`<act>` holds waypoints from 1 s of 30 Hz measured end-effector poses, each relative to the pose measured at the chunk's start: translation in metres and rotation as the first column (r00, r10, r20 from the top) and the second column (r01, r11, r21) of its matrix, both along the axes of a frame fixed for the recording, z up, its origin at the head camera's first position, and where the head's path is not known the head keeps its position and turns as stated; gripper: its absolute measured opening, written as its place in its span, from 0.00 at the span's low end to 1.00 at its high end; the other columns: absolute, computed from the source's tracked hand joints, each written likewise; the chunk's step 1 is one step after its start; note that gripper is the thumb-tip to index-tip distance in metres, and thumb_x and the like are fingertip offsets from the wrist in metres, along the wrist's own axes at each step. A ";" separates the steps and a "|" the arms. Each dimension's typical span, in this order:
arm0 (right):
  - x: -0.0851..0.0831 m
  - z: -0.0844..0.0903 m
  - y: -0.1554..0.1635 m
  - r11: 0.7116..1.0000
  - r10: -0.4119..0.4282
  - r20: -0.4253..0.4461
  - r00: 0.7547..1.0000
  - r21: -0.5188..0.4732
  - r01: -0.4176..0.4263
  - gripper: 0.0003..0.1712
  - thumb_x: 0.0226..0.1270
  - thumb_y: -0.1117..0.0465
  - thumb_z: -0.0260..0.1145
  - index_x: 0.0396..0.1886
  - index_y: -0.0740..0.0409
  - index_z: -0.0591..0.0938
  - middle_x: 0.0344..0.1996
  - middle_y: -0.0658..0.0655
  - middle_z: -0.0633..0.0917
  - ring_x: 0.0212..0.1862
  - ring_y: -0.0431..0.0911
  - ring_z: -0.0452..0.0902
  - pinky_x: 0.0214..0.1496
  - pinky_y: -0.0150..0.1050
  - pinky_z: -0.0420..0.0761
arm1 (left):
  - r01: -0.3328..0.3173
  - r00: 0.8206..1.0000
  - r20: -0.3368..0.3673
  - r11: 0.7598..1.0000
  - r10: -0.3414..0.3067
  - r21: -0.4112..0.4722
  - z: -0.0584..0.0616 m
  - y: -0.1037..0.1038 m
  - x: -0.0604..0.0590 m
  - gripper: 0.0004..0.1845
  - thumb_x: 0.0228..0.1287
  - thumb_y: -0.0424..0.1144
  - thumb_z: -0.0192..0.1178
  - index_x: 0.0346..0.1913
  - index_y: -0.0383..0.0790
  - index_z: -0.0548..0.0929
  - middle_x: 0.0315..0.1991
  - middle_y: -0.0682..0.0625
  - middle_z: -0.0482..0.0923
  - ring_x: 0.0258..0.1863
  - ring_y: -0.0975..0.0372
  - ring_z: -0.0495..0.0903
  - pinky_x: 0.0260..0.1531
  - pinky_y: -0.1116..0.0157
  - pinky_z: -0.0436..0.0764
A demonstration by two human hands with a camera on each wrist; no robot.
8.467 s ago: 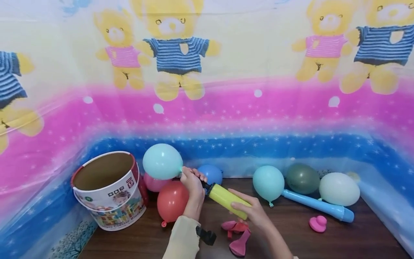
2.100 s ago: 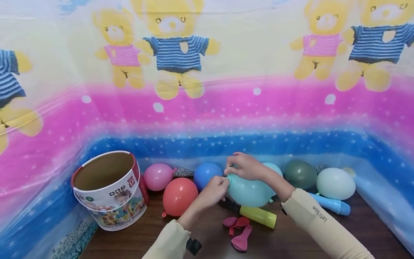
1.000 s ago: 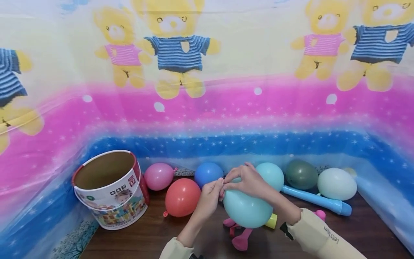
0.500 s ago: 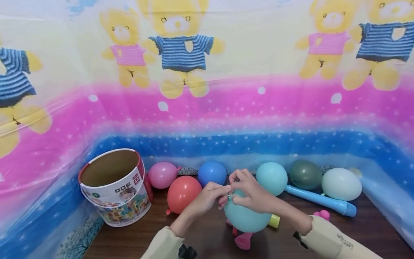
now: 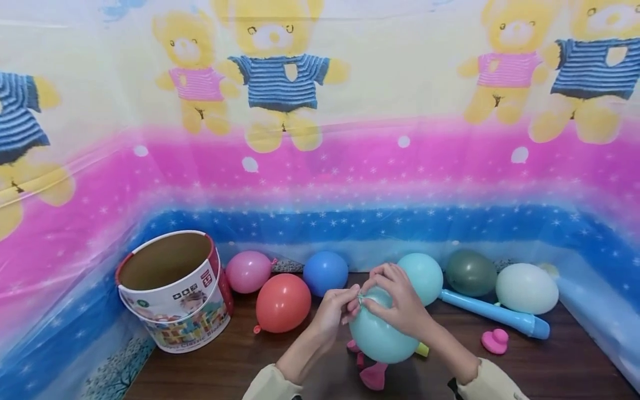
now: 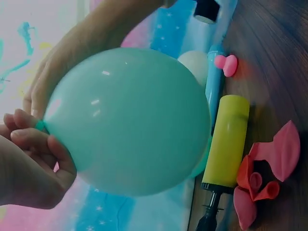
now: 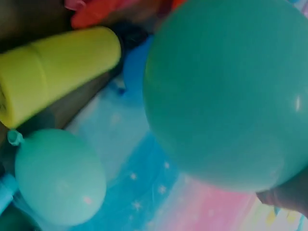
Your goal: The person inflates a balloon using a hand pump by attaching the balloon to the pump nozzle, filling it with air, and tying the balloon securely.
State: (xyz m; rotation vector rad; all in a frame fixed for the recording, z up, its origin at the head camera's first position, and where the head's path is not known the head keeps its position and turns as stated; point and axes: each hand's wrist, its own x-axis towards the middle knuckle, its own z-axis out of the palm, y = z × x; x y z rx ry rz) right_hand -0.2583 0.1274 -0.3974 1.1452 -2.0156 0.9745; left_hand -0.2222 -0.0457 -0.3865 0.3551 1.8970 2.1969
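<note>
Both hands are meeting at the neck of a teal balloon [image 5: 380,339], which is being held just above the worktop [image 5: 550,372], in front of the person, likely so the stretched neck can be worked without the balloon rolling off. The left hand [image 5: 332,314] is pinching the neck, fingers curled tight. The right hand [image 5: 400,303] is lying over the top of the balloon, its fingers bent and gripping the neck too. Under the balloon a yellow pump [image 6: 228,142] and limp pink balloons [image 6: 262,180] are lying.
</note>
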 end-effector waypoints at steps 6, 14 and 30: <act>0.004 -0.007 -0.006 0.996 -0.077 -0.315 0.946 -0.059 0.062 0.15 0.72 0.52 0.60 0.30 0.51 0.89 0.30 0.49 0.84 0.38 0.45 0.78 0.64 0.52 0.69 | -0.009 0.995 0.105 0.997 0.002 0.071 0.002 -0.003 -0.003 0.24 0.75 0.44 0.48 0.16 0.44 0.66 0.16 0.58 0.65 0.15 0.69 0.59 0.22 0.74 0.62; 0.007 -0.011 -0.013 0.982 -0.181 -0.474 0.862 -0.139 0.130 0.19 0.73 0.53 0.58 0.24 0.53 0.87 0.33 0.53 0.82 0.34 0.44 0.77 0.53 0.57 0.73 | 0.016 0.987 0.159 0.992 -0.036 0.127 0.003 0.000 -0.004 0.24 0.77 0.41 0.44 0.17 0.44 0.66 0.16 0.57 0.65 0.12 0.69 0.59 0.28 0.70 0.68; 0.010 -0.022 -0.017 0.964 -0.250 -0.201 0.947 -0.146 0.224 0.04 0.58 0.62 0.67 0.25 0.54 0.82 0.35 0.54 0.81 0.40 0.49 0.79 0.54 0.74 0.69 | -0.073 0.992 0.108 0.993 0.062 0.098 -0.001 0.011 0.000 0.24 0.77 0.40 0.44 0.17 0.43 0.66 0.15 0.57 0.67 0.13 0.69 0.58 0.29 0.69 0.70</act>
